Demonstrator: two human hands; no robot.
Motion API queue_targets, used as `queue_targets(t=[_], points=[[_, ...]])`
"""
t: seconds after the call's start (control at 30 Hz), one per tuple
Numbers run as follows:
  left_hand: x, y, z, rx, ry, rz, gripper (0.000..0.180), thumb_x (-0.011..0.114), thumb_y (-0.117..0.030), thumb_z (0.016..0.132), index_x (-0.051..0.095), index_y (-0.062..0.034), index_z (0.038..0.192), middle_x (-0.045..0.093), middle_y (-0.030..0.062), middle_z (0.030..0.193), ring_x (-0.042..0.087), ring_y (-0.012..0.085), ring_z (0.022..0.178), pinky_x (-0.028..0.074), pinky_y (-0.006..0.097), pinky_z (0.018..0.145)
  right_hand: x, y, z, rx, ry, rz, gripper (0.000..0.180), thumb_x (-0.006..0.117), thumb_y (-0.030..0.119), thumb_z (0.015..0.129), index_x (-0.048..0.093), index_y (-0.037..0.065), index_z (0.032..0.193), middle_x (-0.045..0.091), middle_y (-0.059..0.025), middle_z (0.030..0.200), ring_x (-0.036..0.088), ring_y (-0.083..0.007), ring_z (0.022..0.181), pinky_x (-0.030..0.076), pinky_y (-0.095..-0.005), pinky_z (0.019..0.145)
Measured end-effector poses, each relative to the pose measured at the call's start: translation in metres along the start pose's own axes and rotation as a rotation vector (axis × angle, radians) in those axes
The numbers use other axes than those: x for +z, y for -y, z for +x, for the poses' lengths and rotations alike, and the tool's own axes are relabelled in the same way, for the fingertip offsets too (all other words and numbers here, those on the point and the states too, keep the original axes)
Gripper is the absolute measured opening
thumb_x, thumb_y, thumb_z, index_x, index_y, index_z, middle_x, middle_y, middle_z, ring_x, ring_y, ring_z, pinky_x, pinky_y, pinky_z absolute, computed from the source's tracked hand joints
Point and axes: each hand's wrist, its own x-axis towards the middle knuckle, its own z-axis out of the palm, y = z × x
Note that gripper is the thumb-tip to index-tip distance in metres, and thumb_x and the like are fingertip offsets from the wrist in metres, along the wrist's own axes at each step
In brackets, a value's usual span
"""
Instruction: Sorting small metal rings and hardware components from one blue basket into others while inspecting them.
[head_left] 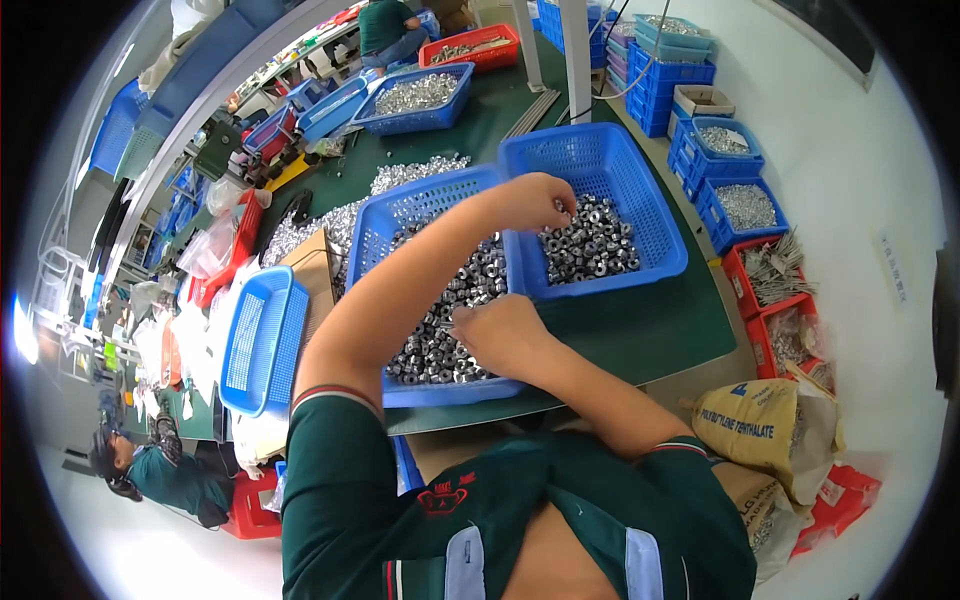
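Two blue plastic baskets stand side by side on the green table, both holding small, thick, ring-shaped metal parts like nuts. My left arm reaches across the left basket (446,398). Over the right basket (655,235), my left hand (528,203) is closed, its fingertips pinched on a small dark metal ring part just above the metal parts (600,240) there. My right hand (500,335) is over the left basket's metal parts (425,350), fingers pinched together at its middle. What those fingers hold, if anything, is too small to make out.
Loose shiny parts (315,230) are heaped beyond the left basket. An empty light-blue basket (262,340) leans at left beside cardboard (315,275). Farther back stand a filled blue basket (415,95) and a red tray (470,48). Stacked bins (735,205) and sacks (760,425) line the right.
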Motion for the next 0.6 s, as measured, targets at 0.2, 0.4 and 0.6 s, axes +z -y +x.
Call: queue_targets(t=[0.2,0.4,0.6], points=[[0.043,0.042,0.073,0.05,-0.172,0.579,0.028,0.062,-0.009,0.074,0.071,-0.0182,0.098,0.067,0.0122,0.097,0.065,0.0311,0.095,0.052,0.042,0.08,0.003,-0.003,-0.003,-0.061,-0.067,0.038,0.019,0.06,0.025,0.085,0.06,0.009,0.076,0.06,-0.0113,0.059,0.06,-0.0319,0.053,0.045,-0.0446,0.049],[0.033,0.048,0.054,0.151,-0.345,0.594,0.028,0.066,-0.018,0.079,0.069,-0.0151,0.106,0.061,0.0148,0.105,0.06,0.0334,0.1,0.049,0.042,0.088,0.006,-0.001,-0.001,-0.054,-0.062,0.019,0.016,0.059,0.024,0.084,0.063,0.011,0.076,0.061,-0.012,0.059,0.061,-0.0325,0.054,0.044,-0.0459,0.048],[-0.01,0.024,-0.052,0.244,-0.619,0.348,0.022,0.068,-0.016,0.081,0.069,-0.0095,0.102,0.066,0.0128,0.091,0.065,0.0254,0.082,0.051,0.036,0.075,-0.006,-0.008,-0.002,0.088,-0.274,0.318,0.019,0.06,0.024,0.089,0.059,0.006,0.08,0.059,-0.0187,0.063,0.06,-0.0391,0.059,0.045,-0.0465,0.051]])
